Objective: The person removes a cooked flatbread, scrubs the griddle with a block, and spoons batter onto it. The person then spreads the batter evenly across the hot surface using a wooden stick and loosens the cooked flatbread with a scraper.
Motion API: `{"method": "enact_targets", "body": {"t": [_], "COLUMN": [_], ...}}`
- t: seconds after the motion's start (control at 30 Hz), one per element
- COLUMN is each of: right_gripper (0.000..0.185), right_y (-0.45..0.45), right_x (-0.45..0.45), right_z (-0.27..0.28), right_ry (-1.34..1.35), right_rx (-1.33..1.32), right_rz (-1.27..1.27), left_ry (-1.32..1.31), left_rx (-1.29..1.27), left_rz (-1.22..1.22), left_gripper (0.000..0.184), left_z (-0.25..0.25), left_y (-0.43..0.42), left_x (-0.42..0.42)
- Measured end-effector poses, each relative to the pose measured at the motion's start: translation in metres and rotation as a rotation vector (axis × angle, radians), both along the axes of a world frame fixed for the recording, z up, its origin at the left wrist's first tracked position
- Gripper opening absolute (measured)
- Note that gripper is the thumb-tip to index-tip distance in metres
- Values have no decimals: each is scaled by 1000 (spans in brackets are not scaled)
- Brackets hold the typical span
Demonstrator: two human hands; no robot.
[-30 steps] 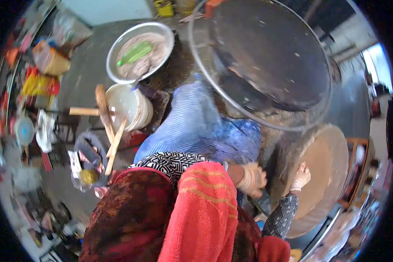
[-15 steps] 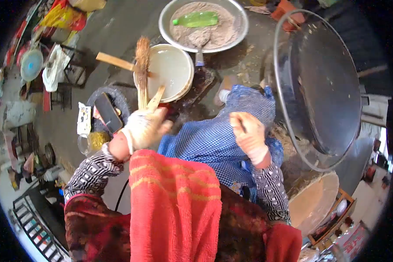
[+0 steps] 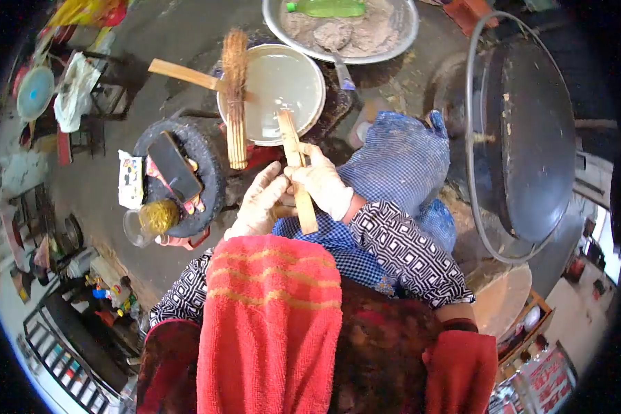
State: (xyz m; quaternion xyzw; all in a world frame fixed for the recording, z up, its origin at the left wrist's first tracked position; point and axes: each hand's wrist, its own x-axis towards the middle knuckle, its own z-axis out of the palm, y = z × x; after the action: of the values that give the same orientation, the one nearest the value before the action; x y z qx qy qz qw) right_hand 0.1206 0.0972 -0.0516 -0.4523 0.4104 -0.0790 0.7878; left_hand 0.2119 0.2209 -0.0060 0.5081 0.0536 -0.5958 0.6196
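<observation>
A flat wooden stick [image 3: 302,196] stands between my two gloved hands, slanting in front of the blue checked cloth [image 3: 400,159] over my lap. My right hand [image 3: 326,185] pinches it from the right with bent fingers. From the left, my left hand [image 3: 259,201] has its fingertips closed against the stick's side; part of its grip is hidden. The stick's upper end overlaps the rim of a bowl of cloudy liquid [image 3: 272,83]. Across that bowl's left rim lies a straw brush [image 3: 234,103], with a second wooden piece [image 3: 186,73] beneath it.
A metal basin [image 3: 410,41] holds brownish flour-like powder, a scoop [image 3: 341,69] and a green bottle [image 3: 328,7]. At right stands a large round black griddle [image 3: 538,138] with a metal ring. A phone [image 3: 174,165] and a jar [image 3: 157,217] sit on a dark round stand at left.
My right hand has moved left and taken hold of the wooden stick. My left hand has left the brush and come toward the middle. The view has shifted, with the basin now higher.
</observation>
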Motion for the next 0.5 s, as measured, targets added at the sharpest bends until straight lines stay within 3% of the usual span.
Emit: {"method": "enact_targets", "body": {"t": [0.03, 0.13, 0.17, 0.23, 0.3, 0.37, 0.43, 0.5], "right_gripper": [47, 35, 35, 25, 25, 25, 24, 20], "right_y": [-3, -10, -14, -27, -29, -30, -39, -49], "right_x": [-1, -3, -8, -19, -18, -29, -37, -54], "right_z": [4, 36, 23, -6, -12, -7, 27, 53], "right_ry": [-79, -49, -49, -229, -245, -146, 138, 209], "right_rx": [188, 272, 266, 497, 286, -131, 31, 98], "right_rz": [-101, -279, -284, -24, 44, 115, 204, 225], "left_ry": [62, 84, 85, -236, -234, -169, -59, -56], "left_rx": [18, -23, -29, 45, 24, 101, -134, -49], "left_rz": [34, -49, -54, -178, -188, -186, 32, -5], "left_gripper": [81, 84, 84, 89, 90, 86, 80, 72], "left_z": [7, -8, -8, 6, 9, 11, -18, -4], "left_y": [-9, -20, -23, -36, -45, -47, -30, -18], "left_x": [1, 5, 2, -13, -17, -19, -21, 7]}}
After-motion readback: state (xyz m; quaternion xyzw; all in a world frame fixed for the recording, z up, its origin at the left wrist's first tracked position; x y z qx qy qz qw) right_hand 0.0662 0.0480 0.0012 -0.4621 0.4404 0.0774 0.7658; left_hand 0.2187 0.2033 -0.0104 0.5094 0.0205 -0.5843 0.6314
